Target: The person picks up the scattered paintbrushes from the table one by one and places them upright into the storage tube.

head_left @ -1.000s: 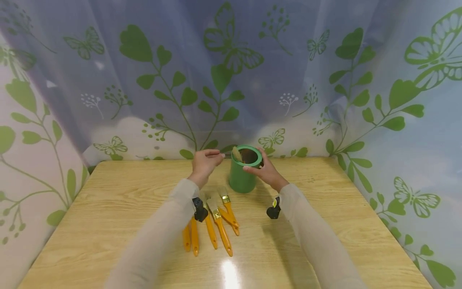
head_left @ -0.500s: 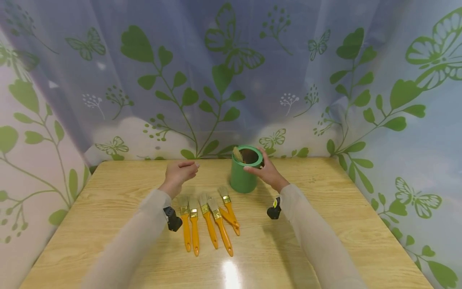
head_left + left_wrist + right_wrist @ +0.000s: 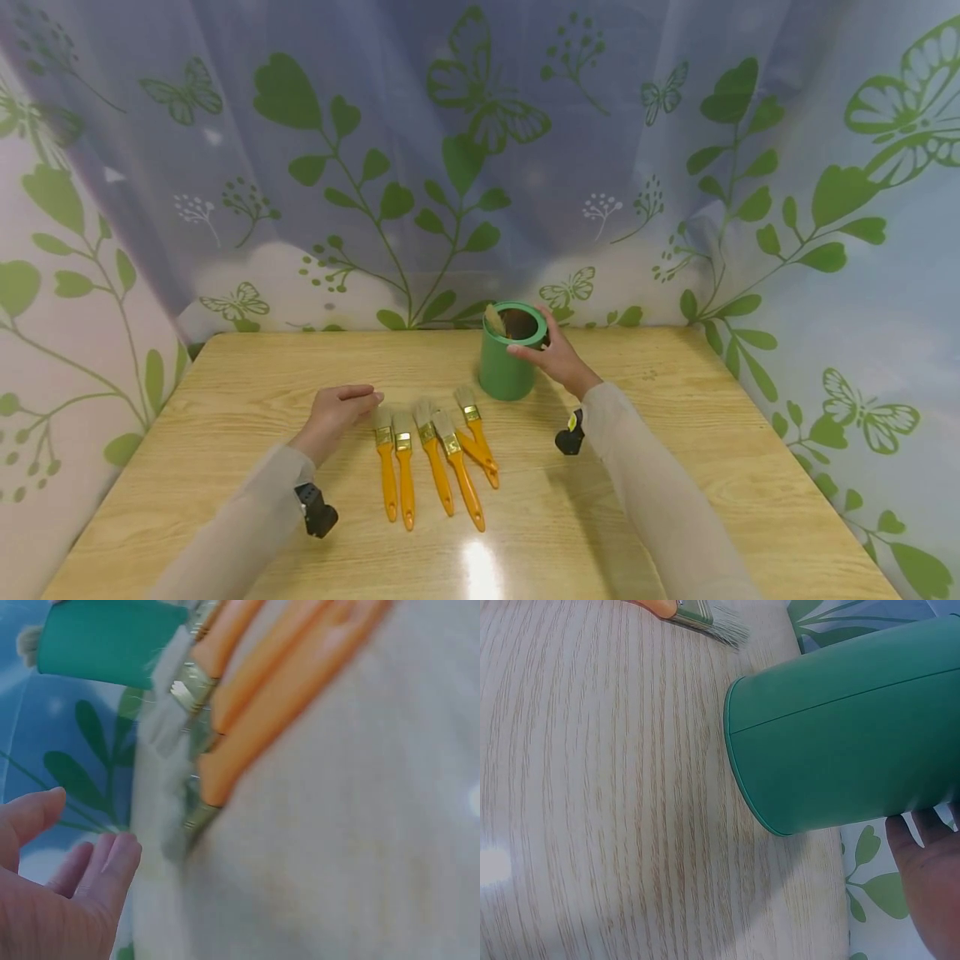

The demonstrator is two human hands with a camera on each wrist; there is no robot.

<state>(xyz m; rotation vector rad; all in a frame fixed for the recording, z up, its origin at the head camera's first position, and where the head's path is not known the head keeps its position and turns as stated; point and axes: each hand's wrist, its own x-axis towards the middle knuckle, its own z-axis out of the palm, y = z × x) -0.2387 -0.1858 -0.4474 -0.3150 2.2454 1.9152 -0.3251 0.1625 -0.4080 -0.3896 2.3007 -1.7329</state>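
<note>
A green can (image 3: 507, 367) stands upright near the back of the table, and my right hand (image 3: 558, 354) grips it near the rim, thumb in front and fingers round the far side. Pale bristles of a paintbrush (image 3: 494, 320) stick up inside its left rim; the handle is hidden in the can. My left hand (image 3: 341, 414) is empty, beside the bristles of the leftmost paintbrush (image 3: 386, 467). In the left wrist view its fingers (image 3: 112, 874) are loosely extended, thumb apart.
Several orange-handled paintbrushes (image 3: 462, 475) lie in a loose fan on the wooden table (image 3: 637, 517), bristles toward the back, two of them crossing at the right. A patterned curtain (image 3: 480, 208) hangs right behind the table's back edge.
My left hand has let go of the paintbrush in the can and moved left and toward me, down beside the lying brushes. My right hand stays on the can.
</note>
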